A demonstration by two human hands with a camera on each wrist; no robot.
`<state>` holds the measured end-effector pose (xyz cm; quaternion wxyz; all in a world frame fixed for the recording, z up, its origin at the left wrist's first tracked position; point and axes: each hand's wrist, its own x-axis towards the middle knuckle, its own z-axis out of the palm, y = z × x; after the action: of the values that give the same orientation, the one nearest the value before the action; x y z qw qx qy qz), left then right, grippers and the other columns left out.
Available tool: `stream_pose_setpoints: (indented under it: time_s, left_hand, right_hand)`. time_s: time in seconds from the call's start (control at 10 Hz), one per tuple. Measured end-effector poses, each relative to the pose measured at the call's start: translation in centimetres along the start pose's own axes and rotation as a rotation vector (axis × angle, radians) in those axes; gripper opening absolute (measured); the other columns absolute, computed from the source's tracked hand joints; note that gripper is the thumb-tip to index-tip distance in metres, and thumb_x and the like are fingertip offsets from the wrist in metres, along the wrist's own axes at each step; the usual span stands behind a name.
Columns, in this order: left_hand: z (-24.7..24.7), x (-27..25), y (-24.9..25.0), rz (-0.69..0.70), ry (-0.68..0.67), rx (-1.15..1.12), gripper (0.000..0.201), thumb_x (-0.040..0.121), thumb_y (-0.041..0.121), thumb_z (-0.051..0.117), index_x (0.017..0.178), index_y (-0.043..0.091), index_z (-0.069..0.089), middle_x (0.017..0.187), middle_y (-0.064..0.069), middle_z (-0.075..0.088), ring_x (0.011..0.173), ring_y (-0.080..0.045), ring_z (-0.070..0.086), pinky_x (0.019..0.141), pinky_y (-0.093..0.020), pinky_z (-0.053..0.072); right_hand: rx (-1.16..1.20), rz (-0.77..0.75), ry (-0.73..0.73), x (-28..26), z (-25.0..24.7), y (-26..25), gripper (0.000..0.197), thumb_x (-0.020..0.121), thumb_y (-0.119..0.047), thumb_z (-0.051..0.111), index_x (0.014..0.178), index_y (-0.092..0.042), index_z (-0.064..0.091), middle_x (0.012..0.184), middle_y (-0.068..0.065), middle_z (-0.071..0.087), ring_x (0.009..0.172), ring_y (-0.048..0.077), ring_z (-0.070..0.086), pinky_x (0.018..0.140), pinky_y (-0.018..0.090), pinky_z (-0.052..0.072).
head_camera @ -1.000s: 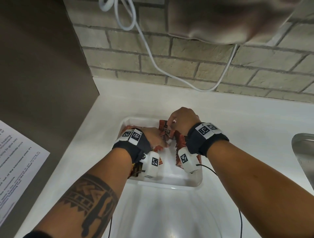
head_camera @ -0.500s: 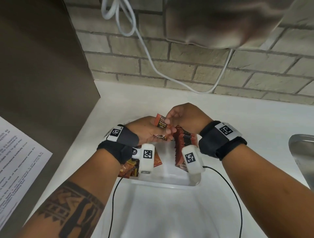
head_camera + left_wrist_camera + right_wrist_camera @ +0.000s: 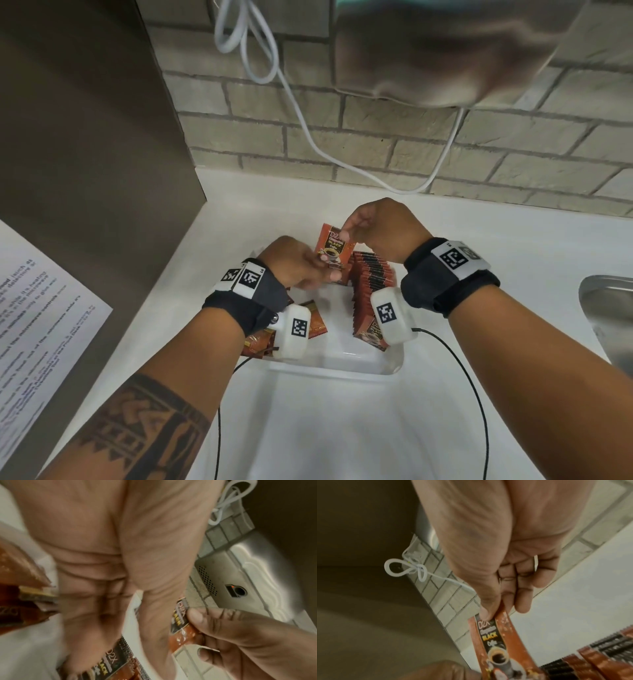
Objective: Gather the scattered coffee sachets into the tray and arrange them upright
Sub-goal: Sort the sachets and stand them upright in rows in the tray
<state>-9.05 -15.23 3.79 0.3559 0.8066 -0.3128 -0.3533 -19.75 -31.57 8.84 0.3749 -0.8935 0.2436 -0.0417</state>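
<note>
While we hold it up over the tray (image 3: 342, 361), the sachet (image 3: 334, 250) reads "D2X", "BLACK" and "Coffee" above a printed cup. Our right hand (image 3: 380, 229) pinches its top edge between thumb and forefinger, and our left hand (image 3: 294, 262) grips its lower end. Just right of it, a row of sachets (image 3: 371, 284) stands upright inside the tray.

Kitchenette or office pantry, white countertop (image 3: 479, 240) against grey brick-tile wall (image 3: 376, 144) at 12 o'clock, steel sink (image 3: 609, 308) at 3 o'clock, printed microwave notice (image 3: 37, 325) at 9 o'clock, coffee sachets (image 3: 371, 277) in white tray (image 3: 342, 363).
</note>
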Motion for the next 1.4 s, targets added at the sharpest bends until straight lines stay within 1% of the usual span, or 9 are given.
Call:
stream_pose_setpoints:
  time_s: [0.1, 0.2, 0.3, 0.5, 0.7, 0.8, 0.9, 1.1, 1.4]
  left_hand:
    - [0.3, -0.2, 0.4, -0.165, -0.101, 0.317, 0.055, 0.074, 0.059, 0.078, 0.061, 0.007, 0.068, 0.055, -0.002, 0.068, 0.051, -0.021, 0.061, 0.068, -0.029, 0.053]
    - [1.2, 0.6, 0.6, -0.197, -0.168, 0.455, 0.04, 0.086, 0.046, 0.071, 0.068, 0.011, 0.066, 0.056, -0.002, 0.061, 0.048, -0.017, 0.052, 0.061, -0.025, 0.045]
    - [2.4, 1.6, 0.3, -0.178, -0.243, 0.445, 0.018, 0.092, 0.027, 0.063, 0.105, 0.015, 0.069, 0.09, -0.003, 0.067, 0.075, -0.018, 0.061, 0.066, -0.025, 0.05]
    - [3.8, 3.7, -1.0, -0.103, -0.279, 0.43, 0.027, 0.096, 0.018, 0.06, 0.082, 0.038, 0.047, 0.082, 0.016, 0.049, 0.071, 0.001, 0.052, 0.049, -0.007, 0.043]
    - [4.1, 5.3, -2.0, 0.09, -0.322, 0.74, 0.032, 0.095, 0.014, 0.062, 0.127, 0.017, 0.064, 0.08, 0.013, 0.053, 0.069, -0.001, 0.053, 0.062, -0.014, 0.046]
    - [4.0, 5.0, -1.4, 0.228, -0.46, 0.999, 0.032, 0.096, 0.009, 0.058, 0.127, 0.007, 0.064, 0.102, -0.001, 0.064, 0.095, -0.015, 0.061, 0.067, -0.012, 0.044]
    - [3.7, 4.9, -0.7, 0.319, -0.595, 1.241, 0.028, 0.097, 0.005, 0.051, 0.123, 0.003, 0.061, 0.145, -0.01, 0.049, 0.132, -0.029, 0.046, 0.099, -0.029, 0.045]
    - [3.6, 5.6, -1.0, 0.534, -0.597, 1.442, 0.028, 0.097, 0.008, 0.051, 0.124, 0.005, 0.06, 0.145, -0.008, 0.048, 0.129, -0.028, 0.047, 0.101, -0.036, 0.042]
    - [3.8, 5.9, -1.5, 0.555, -0.548, 1.363, 0.029, 0.097, 0.006, 0.051, 0.125, 0.003, 0.059, 0.146, -0.006, 0.047, 0.128, -0.027, 0.049, 0.1, -0.034, 0.043]
  right_hand:
    - [-0.19, 0.004, -0.036, 0.2, 0.6, 0.4, 0.006, 0.087, -0.024, 0.074, 0.088, -0.021, 0.078, 0.079, -0.013, 0.066, 0.082, 0.007, 0.059, 0.066, 0.018, 0.04]
    - [-0.377, 0.062, -0.099, 0.7, 2.0, 0.9, 0.009, 0.086, -0.028, 0.07, 0.089, -0.025, 0.079, 0.093, -0.009, 0.065, 0.096, 0.016, 0.059, 0.085, 0.031, 0.05]
    - [-0.489, 0.104, -0.113, 1.1, 3.1, 1.1, 0.017, 0.084, -0.023, 0.062, 0.085, -0.026, 0.079, 0.099, -0.002, 0.067, 0.096, 0.022, 0.06, 0.087, 0.04, 0.055]
    - [-0.522, 0.152, -0.102, 1.6, 4.3, 1.5, 0.012, 0.08, -0.024, 0.069, 0.085, -0.029, 0.079, 0.106, 0.0, 0.063, 0.104, 0.024, 0.055, 0.091, 0.042, 0.053]
    - [-0.481, 0.194, -0.094, 2.2, 5.0, 1.9, 0.016, 0.078, -0.024, 0.063, 0.083, -0.026, 0.078, 0.103, -0.002, 0.065, 0.103, 0.022, 0.057, 0.088, 0.041, 0.055]
    - [-0.484, 0.189, -0.102, 2.3, 5.1, 2.0, 0.017, 0.078, -0.023, 0.061, 0.081, -0.026, 0.078, 0.099, -0.003, 0.065, 0.1, 0.022, 0.057, 0.085, 0.04, 0.055]
    - [-0.491, 0.171, -0.112, 2.2, 5.0, 2.0, 0.019, 0.079, -0.02, 0.061, 0.076, -0.027, 0.078, 0.097, -0.003, 0.064, 0.098, 0.022, 0.058, 0.084, 0.04, 0.054]
    - [-0.487, 0.112, -0.105, 2.0, 4.8, 2.1, 0.033, 0.084, -0.014, 0.061, 0.061, -0.036, 0.068, 0.093, -0.008, 0.065, 0.095, 0.02, 0.06, 0.087, 0.041, 0.054]
    - [-0.466, 0.111, -0.098, 2.2, 4.9, 2.1, 0.031, 0.084, -0.009, 0.06, 0.072, -0.036, 0.073, 0.087, -0.015, 0.062, 0.094, 0.016, 0.06, 0.086, 0.035, 0.047]
